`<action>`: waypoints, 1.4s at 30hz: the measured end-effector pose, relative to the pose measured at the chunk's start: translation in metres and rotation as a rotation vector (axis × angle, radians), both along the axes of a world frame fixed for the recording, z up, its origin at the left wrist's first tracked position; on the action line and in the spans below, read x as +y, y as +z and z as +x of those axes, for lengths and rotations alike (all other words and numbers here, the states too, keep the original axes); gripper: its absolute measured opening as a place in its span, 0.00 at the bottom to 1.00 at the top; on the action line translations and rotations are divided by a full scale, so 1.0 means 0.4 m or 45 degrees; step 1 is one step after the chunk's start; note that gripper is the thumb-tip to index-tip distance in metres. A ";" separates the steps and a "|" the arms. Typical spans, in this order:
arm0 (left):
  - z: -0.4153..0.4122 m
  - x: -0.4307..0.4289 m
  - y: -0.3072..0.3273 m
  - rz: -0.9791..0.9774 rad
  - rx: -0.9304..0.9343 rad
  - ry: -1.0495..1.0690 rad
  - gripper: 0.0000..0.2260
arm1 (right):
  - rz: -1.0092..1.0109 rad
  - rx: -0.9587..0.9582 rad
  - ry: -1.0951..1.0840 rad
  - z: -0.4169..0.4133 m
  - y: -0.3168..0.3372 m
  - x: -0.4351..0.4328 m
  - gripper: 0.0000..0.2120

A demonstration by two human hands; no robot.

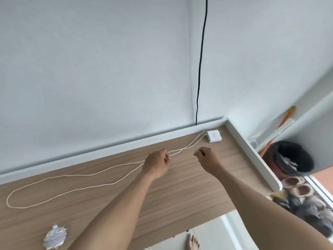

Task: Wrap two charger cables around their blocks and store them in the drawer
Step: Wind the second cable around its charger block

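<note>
The left hand pinches two strands of a thin white cable between thumb and fingertips, its back turned up, hovering low over the wooden tabletop. The right hand is clenched into a loose fist with nothing visible inside it. It sits nearer the charger block than the left hand does, just beside the strands and not touching them.

The charger block, white and square, lies flat in the far corner of the tabletop. Both strands of the cable run from the block to the left hand, crossing once on the way. Beyond that hand, away from the block, the cable spreads into one long, narrow loop lying flat on the wood.

Well apart from the block, at the near edge of the tabletop, rests a wrapped charger with white cable wound tightly around it.

A black cord hangs down the wall behind the block. Past the block, off the tabletop's end, stands a bin lined in black.
</note>
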State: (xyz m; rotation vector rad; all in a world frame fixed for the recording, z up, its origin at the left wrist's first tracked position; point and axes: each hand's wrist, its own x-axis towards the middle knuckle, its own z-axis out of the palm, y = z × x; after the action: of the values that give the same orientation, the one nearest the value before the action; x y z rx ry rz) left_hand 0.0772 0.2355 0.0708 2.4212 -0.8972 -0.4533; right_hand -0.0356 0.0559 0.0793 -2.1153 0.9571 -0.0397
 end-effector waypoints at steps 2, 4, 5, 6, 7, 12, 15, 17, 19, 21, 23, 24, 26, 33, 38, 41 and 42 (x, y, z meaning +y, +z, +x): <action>-0.015 -0.076 -0.009 0.022 -0.004 -0.043 0.07 | 0.000 0.001 -0.053 -0.026 -0.012 -0.073 0.09; -0.026 -0.143 -0.018 0.046 0.008 -0.084 0.06 | 0.020 -0.001 -0.087 -0.046 -0.022 -0.133 0.07; -0.031 -0.179 -0.022 0.060 0.015 -0.101 0.06 | 0.028 -0.003 -0.100 -0.055 -0.029 -0.165 0.06; -0.033 -0.216 -0.026 0.073 0.018 -0.116 0.05 | 0.039 -0.004 -0.112 -0.062 -0.035 -0.196 0.06; -0.033 -0.252 -0.030 0.081 0.019 -0.125 0.05 | 0.049 -0.003 -0.116 -0.067 -0.042 -0.224 0.06; -0.021 -0.419 -0.057 0.085 0.034 -0.120 0.06 | 0.063 0.023 -0.104 -0.070 -0.076 -0.344 0.06; -0.008 -0.496 -0.088 0.111 0.063 -0.116 0.10 | 0.063 0.044 -0.113 -0.060 -0.096 -0.400 0.07; -0.001 -0.541 -0.110 0.127 0.075 -0.124 0.12 | 0.078 0.067 -0.116 -0.053 -0.114 -0.432 0.08; 0.002 -0.579 -0.127 0.135 0.073 -0.138 0.14 | 0.097 0.085 -0.124 -0.048 -0.130 -0.456 0.09; 0.001 -0.617 -0.144 0.133 0.067 -0.140 0.15 | 0.112 0.100 -0.131 -0.044 -0.148 -0.481 0.10; 0.001 -0.646 -0.163 0.129 0.050 -0.140 0.16 | 0.121 0.117 -0.129 -0.044 -0.163 -0.498 0.11; 0.002 -0.660 -0.173 0.129 0.049 -0.135 0.17 | 0.123 0.127 -0.126 -0.044 -0.171 -0.507 0.11; 0.007 -0.686 -0.187 0.127 0.053 -0.117 0.18 | 0.126 0.138 -0.133 -0.046 -0.191 -0.521 0.12; 0.028 -0.744 -0.220 0.192 -0.040 -0.124 0.18 | 0.145 0.157 -0.124 -0.034 -0.239 -0.530 0.20; 0.023 -0.755 -0.231 0.235 0.088 -0.038 0.20 | 0.199 0.144 -0.099 -0.015 -0.254 -0.514 0.13; 0.014 -0.747 -0.229 0.268 0.201 0.005 0.18 | 0.285 0.080 -0.191 -0.001 -0.253 -0.508 0.10; 0.010 -0.744 -0.226 0.274 0.222 0.027 0.16 | 0.350 0.052 -0.257 0.001 -0.254 -0.508 0.10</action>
State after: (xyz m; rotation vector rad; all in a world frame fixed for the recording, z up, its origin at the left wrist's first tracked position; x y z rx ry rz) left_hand 0.0813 -0.0619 -0.0197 2.5317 -0.7813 -0.7757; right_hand -0.0352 -0.1471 -0.0224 -1.7699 1.1294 0.0318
